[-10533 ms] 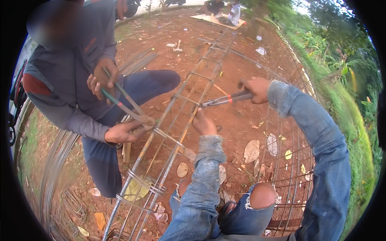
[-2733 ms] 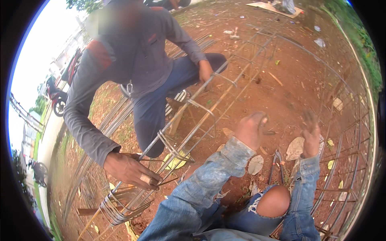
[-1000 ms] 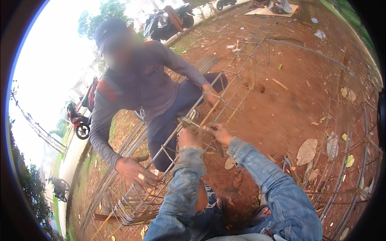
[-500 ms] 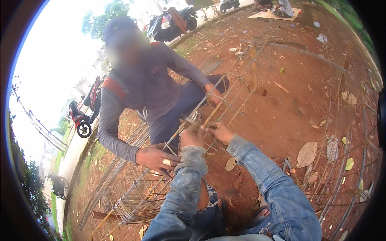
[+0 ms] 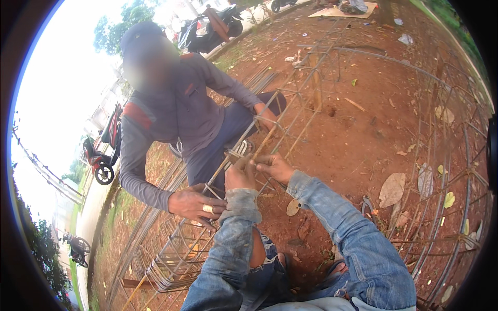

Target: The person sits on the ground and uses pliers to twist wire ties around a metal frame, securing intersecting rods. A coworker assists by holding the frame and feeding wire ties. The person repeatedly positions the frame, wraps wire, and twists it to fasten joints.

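Observation:
A long cage of thin steel rebar (image 5: 265, 141) runs diagonally in front of me, with square stirrups along it. My left hand (image 5: 240, 175) is closed at the cage's near bar, its fingertips pressed together. Close beside it, my right hand (image 5: 276, 168) pinches at the same spot, fingertips almost touching the left's. Whatever lies between the fingers is too small to make out. Opposite me, a person in a grey long-sleeved shirt (image 5: 199, 122) rests one hand, wearing a ring (image 5: 208, 208), on the cage's lower part; the other hand (image 5: 265, 117) is at the bars farther up.
Bundled stirrups (image 5: 174, 284) hang at the cage's lower left end. A wooden post (image 5: 316, 83) stands under its far part. Pliers (image 5: 368, 203) lie on red soil to my right, near dry leaves (image 5: 392, 190) and another rebar frame (image 5: 469, 171). Motorbikes (image 5: 210, 31) are parked behind.
The whole view has shifted a little, so the scene sits slightly farther left. Both my hands stay together at the same place on the cage; the other person's hands keep their places.

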Available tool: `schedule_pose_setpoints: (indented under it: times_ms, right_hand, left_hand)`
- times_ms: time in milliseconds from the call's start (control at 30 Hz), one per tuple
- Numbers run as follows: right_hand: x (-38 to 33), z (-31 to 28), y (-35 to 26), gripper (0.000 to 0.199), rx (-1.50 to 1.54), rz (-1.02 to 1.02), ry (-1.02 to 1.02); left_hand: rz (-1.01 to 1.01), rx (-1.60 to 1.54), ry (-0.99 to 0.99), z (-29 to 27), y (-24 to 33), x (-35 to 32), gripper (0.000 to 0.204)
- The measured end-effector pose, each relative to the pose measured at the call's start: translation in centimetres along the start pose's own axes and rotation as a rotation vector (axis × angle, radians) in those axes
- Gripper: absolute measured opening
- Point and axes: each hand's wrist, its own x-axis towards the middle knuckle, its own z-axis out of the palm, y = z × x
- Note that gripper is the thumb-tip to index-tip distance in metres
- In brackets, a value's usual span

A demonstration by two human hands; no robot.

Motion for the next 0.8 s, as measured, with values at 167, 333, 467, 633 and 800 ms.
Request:
schedule_pose_setpoints:
  times_ms: [167,333,467,633,800]
  right_hand:
    - [-0.8,0.9,-0.3,0.026,-0.075,-0.032,0.08]
    - [-0.5,0.7,-0.2,0.024,-0.068,-0.02,0.09]
    - [-0.9,0.8,-0.8,0.026,-0.115,0.018,0.095]
    - [-0.1,-0.6,0.2,0.028,-0.014,0.068,-0.002]
    - [0.2,-1.0,0.1,0.028,-0.093,0.027,0.011]
  left_hand:
    - [0.014,0.051,0.025,0.5,-0.8,-0.5,0.022]
    - [-0.008,-0.054,-0.002,0.3,-0.8,-0.4,0.024]
    - [-0.097,-0.008,-0.066,0.1,-0.3,-0.3,0.028]
    - [0.18,0.056,-0.141,0.2,-2.0,-0.1,0.038]
    - [0.13,0.349,0.065,1.4,-1.5,-0.4,0.061]
